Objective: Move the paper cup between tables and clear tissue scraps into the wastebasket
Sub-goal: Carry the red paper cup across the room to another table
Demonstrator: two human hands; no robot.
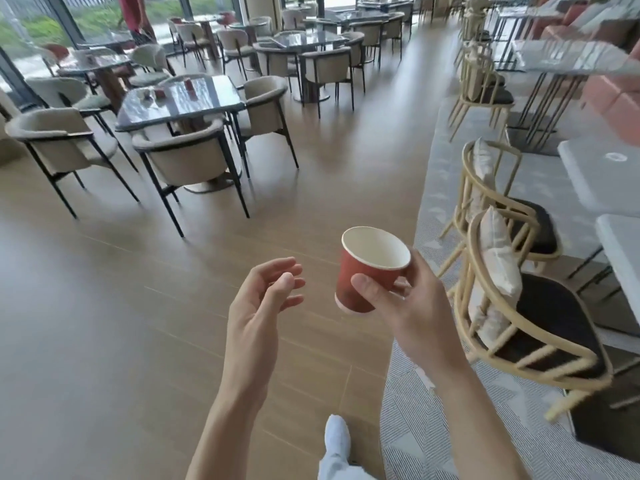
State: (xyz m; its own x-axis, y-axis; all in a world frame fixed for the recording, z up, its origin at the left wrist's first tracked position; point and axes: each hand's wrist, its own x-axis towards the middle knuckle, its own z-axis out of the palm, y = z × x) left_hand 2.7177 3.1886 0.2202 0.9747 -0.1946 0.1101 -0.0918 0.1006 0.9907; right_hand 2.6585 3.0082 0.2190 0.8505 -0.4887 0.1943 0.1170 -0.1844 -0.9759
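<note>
Gripping the red paper cup (pixel 367 268) tilted above the wood floor (pixel 104 306), the right hand (pixel 405 303) holds it; the left hand (pixel 263 299) hangs loosely open, empty

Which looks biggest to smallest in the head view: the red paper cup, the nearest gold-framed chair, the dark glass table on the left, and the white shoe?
1. Gold-framed chair
2. Dark glass table; it stands farther off, so its true size against the chair is unsure
3. Red paper cup
4. White shoe; close to the cup, and partly cut off
</note>
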